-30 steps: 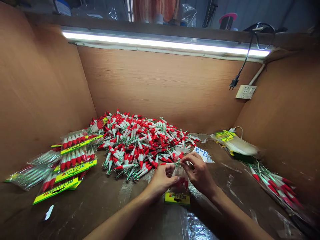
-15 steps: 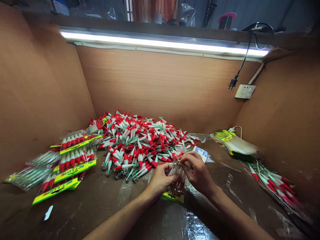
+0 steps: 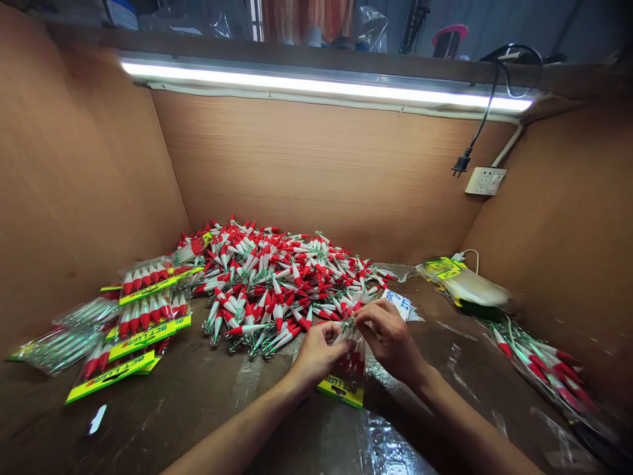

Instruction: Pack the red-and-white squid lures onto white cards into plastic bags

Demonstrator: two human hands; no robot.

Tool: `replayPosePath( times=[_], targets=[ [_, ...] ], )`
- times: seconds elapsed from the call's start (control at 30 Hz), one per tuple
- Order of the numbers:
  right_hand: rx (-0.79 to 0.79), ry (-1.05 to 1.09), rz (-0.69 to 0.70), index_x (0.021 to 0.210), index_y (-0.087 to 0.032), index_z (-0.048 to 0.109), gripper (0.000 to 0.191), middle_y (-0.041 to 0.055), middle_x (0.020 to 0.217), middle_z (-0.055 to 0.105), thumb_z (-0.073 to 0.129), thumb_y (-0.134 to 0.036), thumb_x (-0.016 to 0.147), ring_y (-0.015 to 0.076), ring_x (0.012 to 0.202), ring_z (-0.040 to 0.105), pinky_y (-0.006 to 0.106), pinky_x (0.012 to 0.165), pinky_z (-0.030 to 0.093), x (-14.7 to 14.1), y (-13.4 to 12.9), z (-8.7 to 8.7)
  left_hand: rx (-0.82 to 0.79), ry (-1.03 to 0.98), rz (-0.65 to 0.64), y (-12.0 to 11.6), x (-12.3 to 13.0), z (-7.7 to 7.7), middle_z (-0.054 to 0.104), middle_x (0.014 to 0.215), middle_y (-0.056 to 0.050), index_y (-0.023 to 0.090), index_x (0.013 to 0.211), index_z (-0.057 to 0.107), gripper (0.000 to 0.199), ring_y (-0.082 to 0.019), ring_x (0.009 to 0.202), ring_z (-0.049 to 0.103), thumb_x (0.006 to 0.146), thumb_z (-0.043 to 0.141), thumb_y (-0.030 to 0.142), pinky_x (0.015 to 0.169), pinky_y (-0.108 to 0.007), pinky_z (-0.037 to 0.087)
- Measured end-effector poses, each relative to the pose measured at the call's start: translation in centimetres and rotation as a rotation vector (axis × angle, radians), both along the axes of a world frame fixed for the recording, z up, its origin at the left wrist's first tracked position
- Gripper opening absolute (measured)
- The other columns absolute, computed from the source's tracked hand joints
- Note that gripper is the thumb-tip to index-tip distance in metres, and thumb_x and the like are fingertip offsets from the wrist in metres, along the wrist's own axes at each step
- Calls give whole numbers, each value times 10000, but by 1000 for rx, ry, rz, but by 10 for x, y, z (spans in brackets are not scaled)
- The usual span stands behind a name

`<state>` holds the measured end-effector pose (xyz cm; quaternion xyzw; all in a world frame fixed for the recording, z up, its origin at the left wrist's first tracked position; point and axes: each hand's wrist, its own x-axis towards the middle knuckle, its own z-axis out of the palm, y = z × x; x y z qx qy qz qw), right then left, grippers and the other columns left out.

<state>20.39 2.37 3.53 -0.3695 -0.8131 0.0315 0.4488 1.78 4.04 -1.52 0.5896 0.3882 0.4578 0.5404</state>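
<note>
Head view: left hand (image 3: 319, 354) held the lure bag (image 3: 355, 364), yellow label (image 3: 340, 390) at near end; right hand (image 3: 390, 333) pinched its far end by the green hooks (image 3: 348, 324). Bag was between both hands, in front of the loose lure pile (image 3: 277, 284) on the table (image 3: 208, 409). Packed bags (image 3: 151, 318) lay at left.

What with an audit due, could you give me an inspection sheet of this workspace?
Surface: dark tabletop, shiny plastic film at the front.
Work items: yellow-headed bag of lures in hand; loose red-and-white lure pile behind; filled packs left.
Clutter: white scrap front left.
Hands: left hand holds the bag; right hand pinches its far end.
Cables: black plug hangs free near wall socket.
Surroundings: wood-toned panels; lit tube lamp.
</note>
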Motion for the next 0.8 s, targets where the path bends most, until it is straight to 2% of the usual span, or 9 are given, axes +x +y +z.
replayPosePath(
  times=[0.1, 0.2, 0.33, 0.43, 0.6, 0.73, 0.8],
  targets=[
    [10, 18, 22, 934, -257, 630, 111, 41, 998, 718, 563, -190, 990, 252, 974, 594, 440, 884, 484, 0, 0, 0, -22, -25, -31, -2, 1, 3, 602, 629, 12, 139, 712, 646, 316, -117, 550, 516, 758, 803, 410, 527, -213, 361],
    [21, 27, 18, 950, -253, 631, 108, 45, 1069, 713, 568, -173, 987, 253, 1015, 588, 439, 905, 478, 0, 1, 0, -43, -71, -57, -2, 0, 5, 640, 693, -7, 132, 775, 681, 356, -127, 603, 554, 735, 830, 452, 575, -221, 409],
    [-36, 52, -16, 924, -246, 636, 118, 46, 988, 705, 563, -183, 992, 250, 980, 591, 408, 854, 480, 2, 2, 0, -79, -125, -57, 1, 0, 6, 682, 780, -41, 128, 853, 685, 439, -149, 672, 603, 664, 885, 469, 641, -242, 450],
    [-70, 68, -42, 931, -238, 657, 107, 49, 917, 681, 574, -206, 990, 244, 928, 590, 380, 806, 478, 3, 3, -1, -89, -127, -28, 2, 0, 5, 674, 734, -40, 123, 822, 679, 430, -139, 633, 589, 695, 861, 491, 609, -234, 425],
    [-62, 65, -58, 934, -217, 662, 85, 48, 900, 664, 591, -198, 977, 232, 901, 585, 354, 792, 462, 4, 4, -3, -62, -116, 0, 3, 0, 4, 685, 765, -39, 129, 847, 686, 416, -150, 671, 606, 714, 841, 491, 647, -242, 438],
    [-74, 68, -82, 926, -216, 656, 96, 56, 910, 657, 579, -203, 982, 239, 909, 586, 357, 801, 452, 5, 5, -3, -55, -74, -36, 4, 0, 3, 658, 705, -20, 130, 745, 666, 374, -142, 624, 574, 636, 893, 406, 587, -231, 405],
    [-83, 65, -83, 931, -218, 656, 97, 58, 916, 656, 575, -210, 983, 243, 916, 588, 359, 809, 451, 5, 5, -3, -54, -68, -35, 4, 0, 2, 617, 652, 1, 133, 693, 633, 364, -124, 589, 535, 647, 885, 392, 559, -221, 372]
  ],
)
